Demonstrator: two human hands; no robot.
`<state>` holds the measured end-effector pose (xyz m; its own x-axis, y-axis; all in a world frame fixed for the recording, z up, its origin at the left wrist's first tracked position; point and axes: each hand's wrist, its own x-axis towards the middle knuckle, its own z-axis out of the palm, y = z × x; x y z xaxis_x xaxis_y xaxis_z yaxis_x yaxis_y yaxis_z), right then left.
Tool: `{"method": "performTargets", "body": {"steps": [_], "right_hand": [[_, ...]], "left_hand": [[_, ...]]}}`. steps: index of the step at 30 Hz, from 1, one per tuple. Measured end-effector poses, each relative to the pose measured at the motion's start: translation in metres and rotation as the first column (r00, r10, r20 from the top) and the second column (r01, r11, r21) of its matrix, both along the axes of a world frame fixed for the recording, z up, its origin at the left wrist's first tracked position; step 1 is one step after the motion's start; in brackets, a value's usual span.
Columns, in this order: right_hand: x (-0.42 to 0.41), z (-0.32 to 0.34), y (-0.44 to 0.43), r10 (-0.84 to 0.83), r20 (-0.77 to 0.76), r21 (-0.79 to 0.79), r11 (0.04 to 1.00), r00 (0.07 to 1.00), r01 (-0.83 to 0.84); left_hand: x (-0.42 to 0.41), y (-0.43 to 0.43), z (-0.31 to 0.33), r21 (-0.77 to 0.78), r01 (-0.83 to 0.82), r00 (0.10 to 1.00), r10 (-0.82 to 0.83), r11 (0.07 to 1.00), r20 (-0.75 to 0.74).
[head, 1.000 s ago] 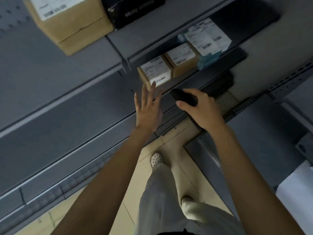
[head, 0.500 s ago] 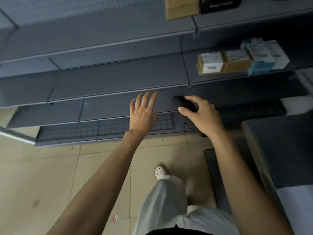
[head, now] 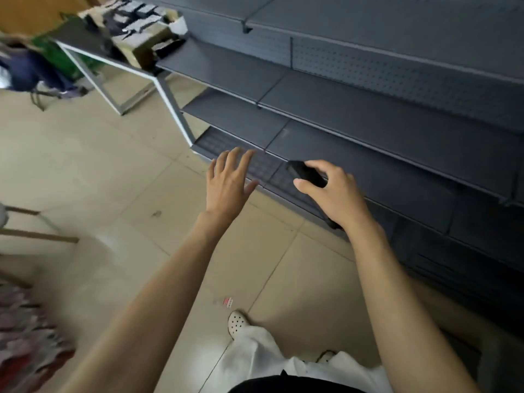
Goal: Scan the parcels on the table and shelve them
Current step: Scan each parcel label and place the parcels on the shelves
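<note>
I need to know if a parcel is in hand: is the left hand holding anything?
No, the left hand is open with spread fingers and empty, while the right hand grips a black scanner.

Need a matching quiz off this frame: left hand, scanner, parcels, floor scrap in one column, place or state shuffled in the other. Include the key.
Things:
1. left hand
2. black scanner
3. parcels
4. red-and-white scrap

Place or state:
A. lying on the floor tiles
B. gripped by the right hand
C. piled on the table at the end of the shelving
D. fingers spread, holding nothing

Pairs: 1-D, 2-B, 3-C, 4-A.
</note>
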<state>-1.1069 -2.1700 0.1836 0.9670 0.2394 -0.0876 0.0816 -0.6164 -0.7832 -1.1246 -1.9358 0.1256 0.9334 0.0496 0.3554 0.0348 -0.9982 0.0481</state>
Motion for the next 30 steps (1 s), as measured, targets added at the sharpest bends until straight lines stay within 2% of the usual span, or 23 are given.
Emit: {"method": "performTargets", "body": {"steps": [8, 14, 22, 30], "right_hand": [[0.031, 0.018, 0.246, 0.302, 0.046, 0.038, 0.952, 0.952, -0.304], [0.066, 0.013, 0.372, 0.392, 0.030, 0.073, 0.916, 0.919, -0.393], [0.199, -0.006, 0.489, 0.394, -0.045, 0.079, 0.917, 0.918, -0.390], [0.400, 0.010, 0.650, 0.445, 0.035, 0.080, 0.891, 0.895, -0.446]], "left_hand": [[-0.039, 0.231, 0.023, -0.061, -0.306, 0.950, 0.309, 0.950, 0.050], [-0.016, 0.361, 0.024, -0.068, -0.394, 0.917, 0.397, 0.916, 0.031], [0.104, 0.472, -0.005, -0.117, -0.386, 0.922, 0.385, 0.915, -0.030], [0.277, 0.609, 0.010, -0.100, -0.461, 0.887, 0.458, 0.882, -0.053]]}}
